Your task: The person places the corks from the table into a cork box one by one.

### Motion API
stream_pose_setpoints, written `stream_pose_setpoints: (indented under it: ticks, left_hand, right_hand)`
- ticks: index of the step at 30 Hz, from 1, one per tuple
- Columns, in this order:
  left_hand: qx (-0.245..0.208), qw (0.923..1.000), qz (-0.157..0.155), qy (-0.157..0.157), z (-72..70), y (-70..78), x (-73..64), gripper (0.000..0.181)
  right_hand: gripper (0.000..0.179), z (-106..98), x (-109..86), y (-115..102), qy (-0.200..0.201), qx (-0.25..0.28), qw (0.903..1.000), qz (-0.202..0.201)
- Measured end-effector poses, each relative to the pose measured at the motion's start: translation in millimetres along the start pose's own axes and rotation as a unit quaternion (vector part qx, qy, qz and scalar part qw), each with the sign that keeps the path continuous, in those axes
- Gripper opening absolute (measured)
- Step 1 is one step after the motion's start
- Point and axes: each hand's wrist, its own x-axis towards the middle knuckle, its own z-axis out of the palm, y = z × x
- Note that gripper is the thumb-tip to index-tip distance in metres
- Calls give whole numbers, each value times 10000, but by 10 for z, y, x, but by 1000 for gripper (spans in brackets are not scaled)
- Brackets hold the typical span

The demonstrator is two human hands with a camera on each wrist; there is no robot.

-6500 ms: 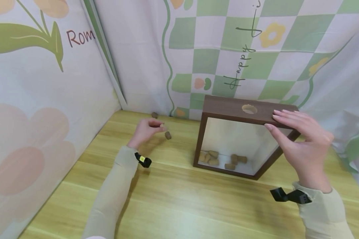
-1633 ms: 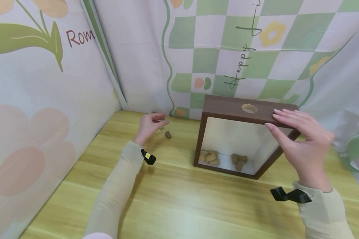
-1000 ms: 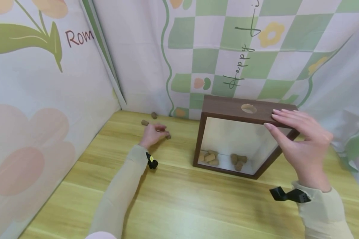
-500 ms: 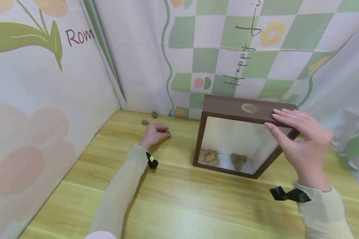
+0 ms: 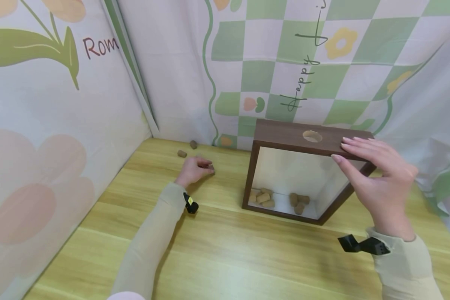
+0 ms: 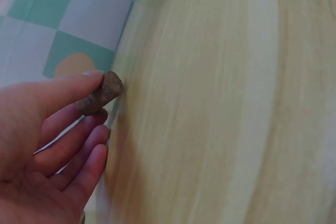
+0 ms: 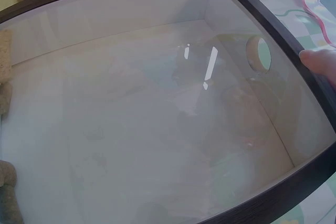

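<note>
Left fingers [image 6: 73, 88] pinch 1 cork [image 6: 109, 88]; 2 more corks [image 5: 181, 153] near; right fingers [image 5: 365, 146], straight, atop 1 box [image 5: 281, 130].

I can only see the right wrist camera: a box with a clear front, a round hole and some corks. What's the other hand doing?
Observer: The left hand is pinching a brown cork.
Operator: Cool! Are any loose ones on the table?
Observer: Yes, two lie on the wooden table: a nearer cork and a farther cork.
Operator: And which way does the hole point?
Observer: Up. The round hole is in the top side of the box.
</note>
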Motion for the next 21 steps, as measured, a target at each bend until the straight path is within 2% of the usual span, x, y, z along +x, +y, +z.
stream_pose_setpoints:
  ticks: [5,10,18,21]
  left_hand:
    - [-145,9999,-20,-42,-13,25,-1,36]
    - [-690,9976,36,61,-81,123,8,34]
    - [-1124,9905,527,587,-248,474,3,33]
    - [-1352,9863,565,756,-306,642,-19,35]
  right_hand:
    - [28,-4,1,-8,-22,5,10000,18]
    - [27,-1,-1,-10,-4,4,10000,11]
    - [27,13,2,-5,66,66,10000,-5]
    - [27,18,3,-4,86,90,9999,-20]
